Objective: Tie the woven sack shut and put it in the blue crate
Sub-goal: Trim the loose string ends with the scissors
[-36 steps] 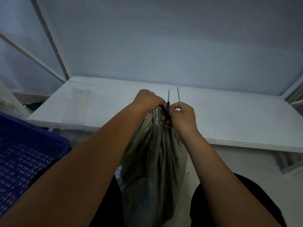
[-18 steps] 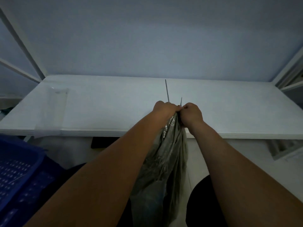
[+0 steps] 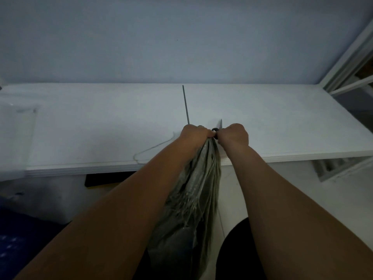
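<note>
- Grey-green woven sack (image 3: 193, 199) hangs at centre frame, its gathered neck level with the white table (image 3: 282, 122) edge.
- Left hand (image 3: 194, 134) has its fingers curled tight round the sack's neck.
- Right hand (image 3: 234, 135), just beside it, is fisted on the thin tie (image 3: 185, 106), whose long end stands up above the left hand.
- Blue crate (image 3: 8, 245) sits dim in the lower left corner, apart from the sack.
- Pale thread (image 3: 153, 148) loops on the table.

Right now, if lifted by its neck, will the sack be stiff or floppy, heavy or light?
Probably floppy: the sack hangs in long folds below the left hand, gripping its neck, and the right hand on the tie. Perhaps light: it looks slack, not bulging. Its glossy weave may slip in a loose grip.
</note>
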`<state>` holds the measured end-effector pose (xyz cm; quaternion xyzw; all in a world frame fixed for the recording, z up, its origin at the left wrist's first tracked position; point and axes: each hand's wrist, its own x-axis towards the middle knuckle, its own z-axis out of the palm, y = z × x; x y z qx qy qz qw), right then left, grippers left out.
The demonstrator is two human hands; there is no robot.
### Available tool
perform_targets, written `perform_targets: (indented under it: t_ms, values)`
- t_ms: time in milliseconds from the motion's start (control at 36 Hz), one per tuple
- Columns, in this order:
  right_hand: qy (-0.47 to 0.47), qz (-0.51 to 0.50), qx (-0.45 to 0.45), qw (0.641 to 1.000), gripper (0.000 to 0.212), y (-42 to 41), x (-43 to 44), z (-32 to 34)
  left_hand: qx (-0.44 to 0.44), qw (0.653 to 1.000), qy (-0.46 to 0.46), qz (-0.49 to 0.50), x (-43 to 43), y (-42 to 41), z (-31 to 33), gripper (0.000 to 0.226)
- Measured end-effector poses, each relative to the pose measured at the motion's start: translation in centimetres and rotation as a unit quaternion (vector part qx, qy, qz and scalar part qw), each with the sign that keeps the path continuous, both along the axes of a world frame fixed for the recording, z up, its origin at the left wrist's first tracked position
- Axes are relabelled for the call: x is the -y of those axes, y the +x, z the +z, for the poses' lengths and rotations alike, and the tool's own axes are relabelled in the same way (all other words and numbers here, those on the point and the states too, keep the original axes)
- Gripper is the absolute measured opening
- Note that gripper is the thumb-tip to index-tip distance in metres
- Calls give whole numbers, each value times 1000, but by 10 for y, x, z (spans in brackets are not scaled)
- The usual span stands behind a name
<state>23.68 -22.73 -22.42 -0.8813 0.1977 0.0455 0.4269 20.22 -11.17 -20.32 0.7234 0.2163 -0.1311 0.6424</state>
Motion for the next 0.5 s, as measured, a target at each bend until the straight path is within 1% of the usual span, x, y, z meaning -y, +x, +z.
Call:
perform_targets:
  t_ms: [28,56,111,250,444,500]
  values:
    - [-22,1,3,1000,28,1,3,-3,0,1000,-3,-7,0,3,-3,46]
    - [-39,0,5,999,26,3,6,-8,1,1000,2,-10,-1,4,-4,46]
    - [-71,0,6,997,17,7,8,-14,-3,1000,-2,-11,-3,4,-3,46]
    - [-120,-26,2,992,22,12,11,-14,-4,1000,-7,-15,-10,8,-9,46]
    - [-133,-52,7,990,15,15,7,-13,5,1000,11,-26,-15,9,-9,43]
    - [-129,-46,10,991,9,15,7,-12,8,1000,16,-25,-15,8,-8,42]
